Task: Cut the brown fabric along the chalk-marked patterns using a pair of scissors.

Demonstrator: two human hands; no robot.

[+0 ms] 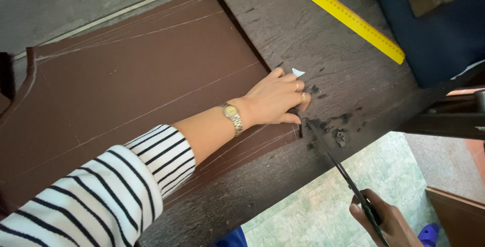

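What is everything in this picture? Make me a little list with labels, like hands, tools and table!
left hand: left hand lies flat, pressing the corner of the brown fabric sheet marked with chalk lines
right hand: right hand grips the handles of the long black scissors
scissors: blades point at the fabric's corner edge, beside the left thumb
wrist: gold wristwatch
sleeve: black-and-white striped sleeve
table: dark wooden table
also on table: yellow ruler, small white chalk piece, dark fabric scraps
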